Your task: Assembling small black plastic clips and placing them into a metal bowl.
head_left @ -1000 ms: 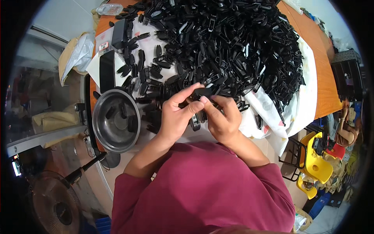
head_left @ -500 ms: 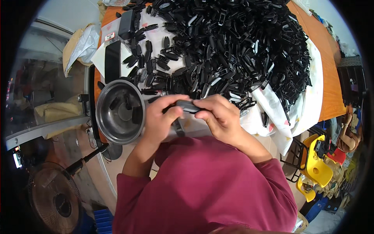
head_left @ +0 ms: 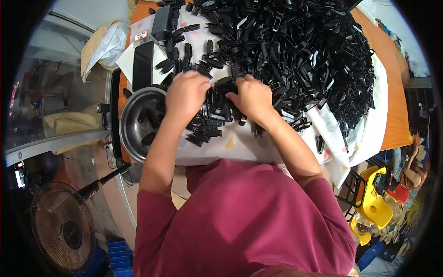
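Over the near left side of a heap of small black plastic clip-like pieces point(head_left: 295, 55), both my arms reach forward. My left hand point(head_left: 188, 94) is blurred, its fingers curled downward above loose pieces; whether anything is in them is hidden. To its right, my right hand point(head_left: 254, 98) rests palm down on the pieces, thumb and forefinger apart with black pieces between and beneath them. More loose black pieces point(head_left: 203, 131) lie below the hands. A steel bowl point(head_left: 130, 147) with a few dark pieces in it stands beside my left forearm.
A black phone-like slab point(head_left: 142, 67) and a dark box point(head_left: 162, 22) lie at the table's left. A patterned white cloth point(head_left: 244, 147) covers the wooden table point(head_left: 394, 106). A standing fan point(head_left: 64, 231) is at lower left, and yellow chairs point(head_left: 374, 203) at right.
Both hands have moved forward from near my body onto the loose pieces and come apart. The dark oblong piece held between them is no longer seen there. More pieces now lie near the front edge.
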A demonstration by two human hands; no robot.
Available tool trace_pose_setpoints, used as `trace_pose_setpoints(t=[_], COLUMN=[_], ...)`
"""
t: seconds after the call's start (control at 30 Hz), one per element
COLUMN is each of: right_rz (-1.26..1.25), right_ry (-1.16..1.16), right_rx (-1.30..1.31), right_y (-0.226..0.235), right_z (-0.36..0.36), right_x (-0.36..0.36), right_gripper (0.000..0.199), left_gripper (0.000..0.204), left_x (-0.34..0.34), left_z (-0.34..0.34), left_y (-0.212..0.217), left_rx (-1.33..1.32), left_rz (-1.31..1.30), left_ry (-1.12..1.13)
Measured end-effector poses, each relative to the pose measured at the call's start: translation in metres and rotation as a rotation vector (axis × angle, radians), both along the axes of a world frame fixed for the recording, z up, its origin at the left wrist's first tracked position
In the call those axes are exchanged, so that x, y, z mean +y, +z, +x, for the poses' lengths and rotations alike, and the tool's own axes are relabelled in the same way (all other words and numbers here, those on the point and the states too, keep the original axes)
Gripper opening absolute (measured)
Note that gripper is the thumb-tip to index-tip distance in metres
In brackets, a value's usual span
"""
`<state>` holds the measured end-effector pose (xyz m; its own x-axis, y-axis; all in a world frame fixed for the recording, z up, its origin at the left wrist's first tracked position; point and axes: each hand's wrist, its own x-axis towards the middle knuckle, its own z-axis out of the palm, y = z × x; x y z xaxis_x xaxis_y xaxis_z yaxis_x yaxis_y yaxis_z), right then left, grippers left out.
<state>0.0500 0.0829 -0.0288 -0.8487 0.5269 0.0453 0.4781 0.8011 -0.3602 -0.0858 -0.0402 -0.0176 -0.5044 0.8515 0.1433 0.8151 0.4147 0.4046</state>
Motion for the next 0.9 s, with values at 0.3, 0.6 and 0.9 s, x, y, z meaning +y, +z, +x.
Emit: trace_pose_setpoints(t=[0.3,0.6,0.9], right_rz=[-0.16,0.159,-0.528], right_ry=[-0.037,0.346,0.175], right_rx=[0.226,0.126,0.481], right_y=[0.002,-0.004,0.0], right_z=[0.056,0.035,0.046], right_x=[0.049,0.012,0.023], right_gripper=[0.017,0.01,0.019], left_gripper=[0.018,0.029,0.033], left_x=[0.049,0.017,-0.001], left_z=[0.006,0.004,0.025], left_y=[-0.005,0.011,0.002], left_rx=[0.144,-0.256,-0.704], left_rz=[-0.323,0.16,0.345], left_ry=[-0.156,-0.079,-0.218])
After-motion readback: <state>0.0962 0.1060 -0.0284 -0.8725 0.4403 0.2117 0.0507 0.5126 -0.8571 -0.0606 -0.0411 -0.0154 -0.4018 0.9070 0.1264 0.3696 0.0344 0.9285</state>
